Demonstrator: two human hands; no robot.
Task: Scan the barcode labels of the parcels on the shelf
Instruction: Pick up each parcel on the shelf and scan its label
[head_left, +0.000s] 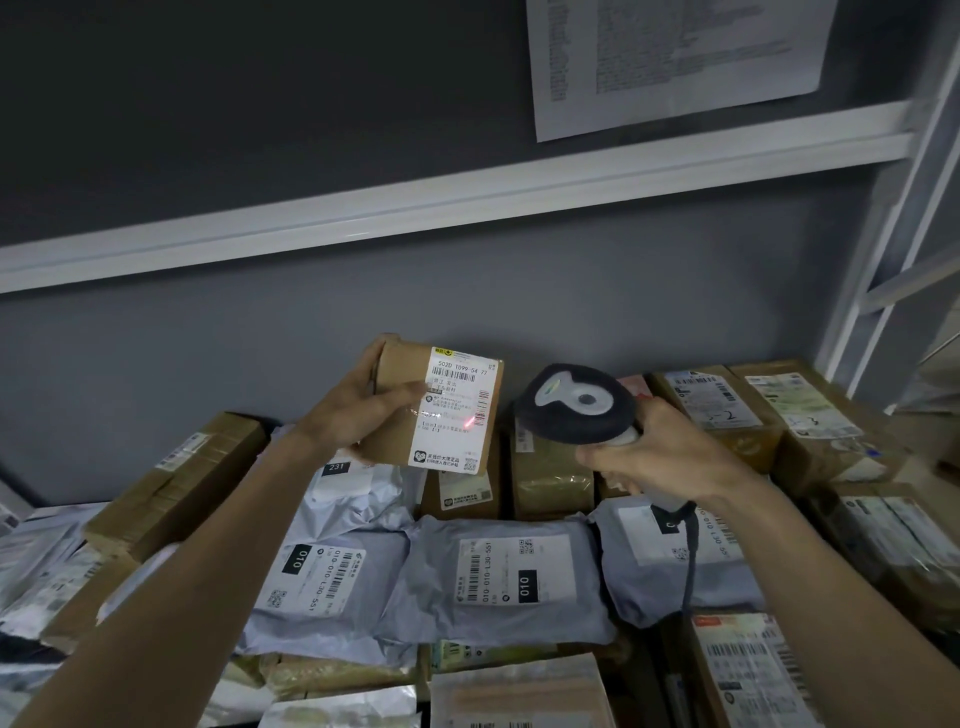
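Box (415, 410) held upright above the shelf (909, 467) in the left hand (358, 410), fingers curled round its left edge, label (454, 410) facing the scanner (576, 405) just to its right. The right hand (660, 457) grasps the scanner handle; its red beam lands low on the label, below the top barcode, so aim likely needs raising. Grey bags (498, 577) and other boxes (717, 410) lie beneath, clear of the beam.

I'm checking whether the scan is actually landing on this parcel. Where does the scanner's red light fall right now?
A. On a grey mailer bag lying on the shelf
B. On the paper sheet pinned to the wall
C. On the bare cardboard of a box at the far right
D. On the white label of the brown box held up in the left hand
D: the red light glows on the white label of the brown box gripped by the left hand, while the right hand aims the scanner at it.
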